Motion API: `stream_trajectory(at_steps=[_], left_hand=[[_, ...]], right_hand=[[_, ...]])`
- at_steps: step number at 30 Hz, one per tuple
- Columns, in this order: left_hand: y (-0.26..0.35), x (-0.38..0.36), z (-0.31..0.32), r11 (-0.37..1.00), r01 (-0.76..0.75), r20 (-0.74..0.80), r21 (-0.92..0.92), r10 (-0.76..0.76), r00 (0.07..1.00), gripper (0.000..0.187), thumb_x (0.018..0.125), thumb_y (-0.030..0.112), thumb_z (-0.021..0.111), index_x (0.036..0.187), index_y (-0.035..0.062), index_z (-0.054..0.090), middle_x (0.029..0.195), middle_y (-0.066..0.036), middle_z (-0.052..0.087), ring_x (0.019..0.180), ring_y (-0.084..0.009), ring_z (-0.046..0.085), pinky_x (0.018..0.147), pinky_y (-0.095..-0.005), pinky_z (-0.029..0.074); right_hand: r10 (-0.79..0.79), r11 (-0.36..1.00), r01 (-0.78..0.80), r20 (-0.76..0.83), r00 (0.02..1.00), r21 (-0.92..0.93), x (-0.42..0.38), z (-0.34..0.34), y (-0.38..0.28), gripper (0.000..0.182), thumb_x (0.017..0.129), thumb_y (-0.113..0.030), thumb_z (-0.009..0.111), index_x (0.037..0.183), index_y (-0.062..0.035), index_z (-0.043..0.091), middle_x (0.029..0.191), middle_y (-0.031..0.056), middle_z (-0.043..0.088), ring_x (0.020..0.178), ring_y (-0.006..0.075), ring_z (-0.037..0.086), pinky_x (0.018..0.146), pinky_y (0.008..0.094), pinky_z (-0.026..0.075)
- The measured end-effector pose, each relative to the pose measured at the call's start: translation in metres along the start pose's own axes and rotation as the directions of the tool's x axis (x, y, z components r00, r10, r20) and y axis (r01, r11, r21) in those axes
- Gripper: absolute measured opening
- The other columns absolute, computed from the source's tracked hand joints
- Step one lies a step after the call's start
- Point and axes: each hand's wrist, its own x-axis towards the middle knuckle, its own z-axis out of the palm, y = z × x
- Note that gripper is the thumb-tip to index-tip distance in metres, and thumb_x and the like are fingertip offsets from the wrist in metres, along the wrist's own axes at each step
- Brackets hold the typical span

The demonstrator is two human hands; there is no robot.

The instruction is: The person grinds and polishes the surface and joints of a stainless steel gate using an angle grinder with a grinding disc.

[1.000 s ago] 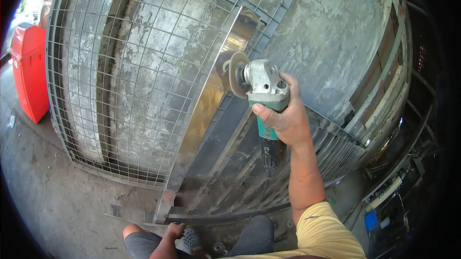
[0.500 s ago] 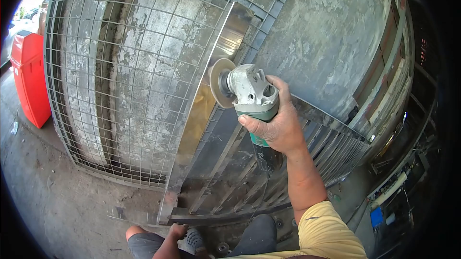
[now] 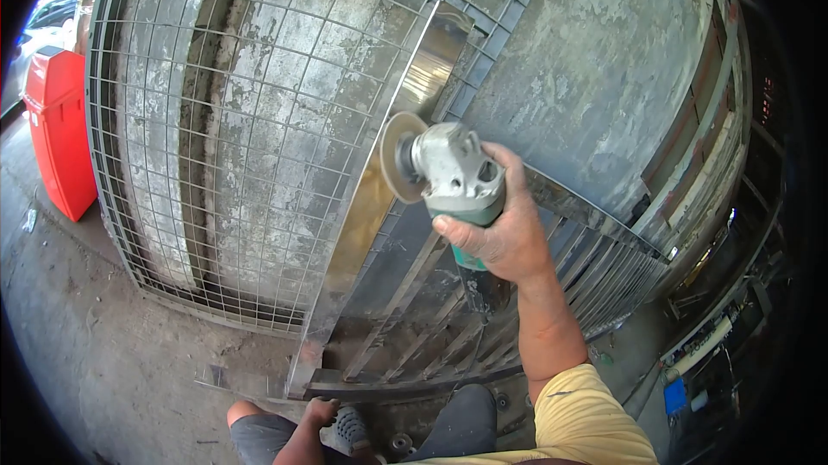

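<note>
My right hand (image 3: pixel 498 236) is wrapped round the body of an angle grinder (image 3: pixel 461 176), which has a worn white-grey head and a green and black body. The grinder's tan disc (image 3: pixel 399 157) faces left and overlaps a long, shiny metal strip (image 3: pixel 366 206) in this view. That strip slants from upper right to lower left in front of the wire mesh. Low in the view, my left hand (image 3: pixel 323 412) hangs beside my knee, its fingers curled in and holding nothing.
A framed wire mesh panel (image 3: pixel 259 111) leans before a weathered grey wall (image 3: pixel 578 85). Metal bars (image 3: pixel 414 301) lie below the strip. A red bin (image 3: pixel 62 137) stands at far left, and loose discs (image 3: pixel 401 443) are on the floor by my foot.
The view has shifted slightly, so the strip and mesh sit a little further right. My right hand still holds the grinder, whose head appears slightly lower. My left hand stays by the knee.
</note>
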Motion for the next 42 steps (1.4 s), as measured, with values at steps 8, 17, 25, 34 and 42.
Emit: stream_trajectory(at_steps=[8,17,25,34,42], left_hand=[[0.004,-0.003,0.000,1.000,0.009,0.007,-0.018,-0.009,1.000,0.038,0.090,0.032,0.066,0.107,-0.0029,0.067,0.083,-0.014,0.069,0.062,-0.0227,0.067,0.053,-0.0361,0.054],[0.003,-0.004,0.000,1.000,0.019,0.009,-0.011,-0.019,1.000,0.040,0.090,0.032,0.066,0.111,-0.0029,0.067,0.085,-0.015,0.070,0.063,-0.0226,0.067,0.054,-0.0355,0.054],[-0.002,-0.002,-0.001,1.000,0.000,0.006,-0.004,0.000,1.000,0.039,0.091,0.030,0.065,0.111,-0.0042,0.067,0.086,-0.016,0.071,0.062,-0.0223,0.067,0.053,-0.0348,0.054],[0.006,-0.012,-0.002,1.000,0.003,-0.010,0.009,-0.002,1.000,0.038,0.090,0.029,0.064,0.109,-0.0042,0.068,0.086,-0.015,0.070,0.061,-0.0227,0.067,0.053,-0.0344,0.053],[0.010,-0.013,-0.001,1.000,-0.009,-0.023,-0.005,0.009,1.000,0.037,0.089,0.029,0.065,0.106,-0.0035,0.068,0.085,-0.013,0.070,0.062,-0.0225,0.067,0.055,-0.0355,0.054]], right_hand=[[-0.029,0.999,0.029,0.021,0.999,-0.027,-0.004,0.003,0.002,0.090,0.077,-0.035,0.087,0.142,-0.0026,0.033,0.127,0.0172,0.057,0.118,0.0235,0.058,0.100,0.0369,0.049],[0.096,0.993,-0.097,0.016,0.995,0.067,-0.003,0.002,-0.001,0.094,0.076,-0.036,0.088,0.143,-0.0019,0.032,0.127,0.0165,0.056,0.117,0.0224,0.057,0.101,0.0368,0.047],[0.101,0.990,-0.100,-0.003,0.995,0.098,-0.007,0.004,0.001,0.093,0.076,-0.035,0.088,0.143,-0.0037,0.032,0.128,0.0169,0.056,0.119,0.0236,0.057,0.102,0.0375,0.047],[0.149,0.969,-0.149,0.016,0.989,0.199,-0.018,0.011,0.004,0.094,0.075,-0.034,0.089,0.144,-0.0050,0.032,0.130,0.0165,0.055,0.118,0.0257,0.058,0.102,0.0384,0.047],[0.088,0.991,-0.090,0.027,0.996,0.103,-0.020,0.013,0.008,0.094,0.074,-0.033,0.089,0.143,-0.0024,0.032,0.128,0.0161,0.056,0.118,0.0233,0.057,0.103,0.0380,0.046]])
